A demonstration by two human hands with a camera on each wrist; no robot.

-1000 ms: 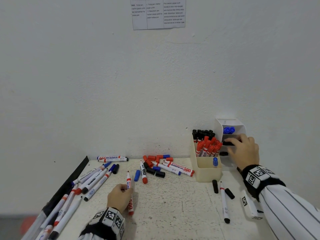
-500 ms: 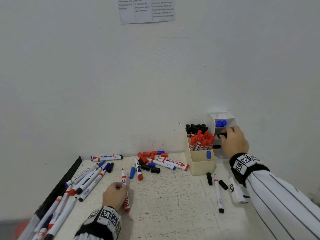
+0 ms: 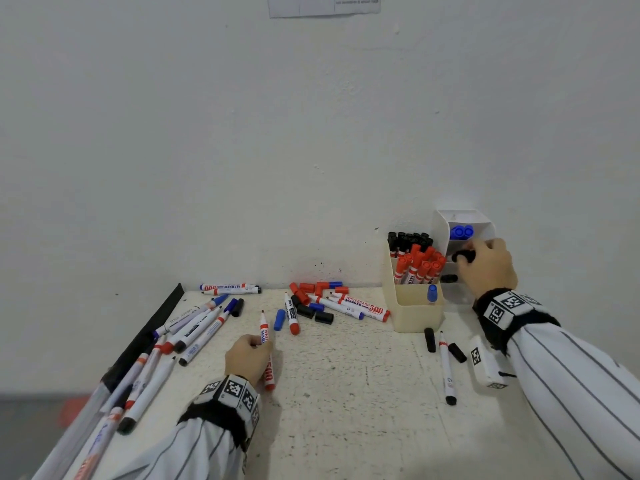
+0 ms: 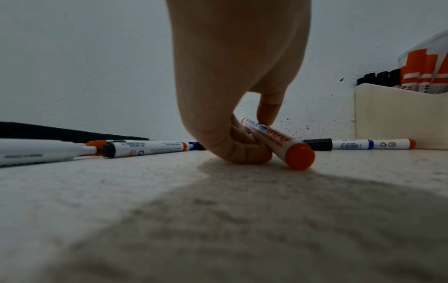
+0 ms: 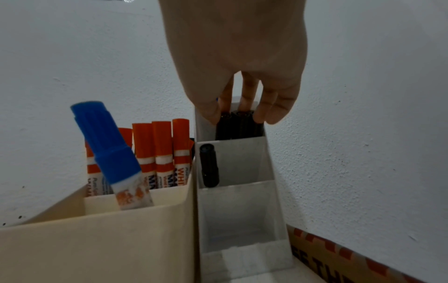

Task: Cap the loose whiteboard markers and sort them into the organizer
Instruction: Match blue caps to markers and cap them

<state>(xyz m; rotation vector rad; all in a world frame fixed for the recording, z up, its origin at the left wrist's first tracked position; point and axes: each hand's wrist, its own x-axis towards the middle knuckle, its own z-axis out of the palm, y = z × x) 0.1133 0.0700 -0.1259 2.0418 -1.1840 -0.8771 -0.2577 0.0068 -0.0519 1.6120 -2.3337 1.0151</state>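
My left hand [image 3: 259, 344] rests on the table and pinches an uncapped red marker [image 3: 266, 358] that lies tip-forward; in the left wrist view its fingers [image 4: 267, 113] press the marker [image 4: 278, 141] against the tabletop. My right hand [image 3: 468, 255] reaches into the second tier of the white stepped organizer [image 3: 441, 230], with thumb and fingers [image 5: 261, 114] curled round the tops of the black markers [image 5: 238, 126] standing there. Blue caps [image 3: 462, 232] show in the top tier. The cream organizer [image 3: 415, 317] beside it holds red, black and one blue marker.
Loose markers [image 3: 194, 327] are scattered at the table's left by a black strip [image 3: 145, 334]. A heap of caps and markers [image 3: 311, 301] lies near the wall. A thin marker [image 3: 447, 368], black caps and a white tagged block [image 3: 485, 367] lie at the front right.
Both hands keep their grips and places; only the head view has shifted, with the wall paper now higher in the picture.
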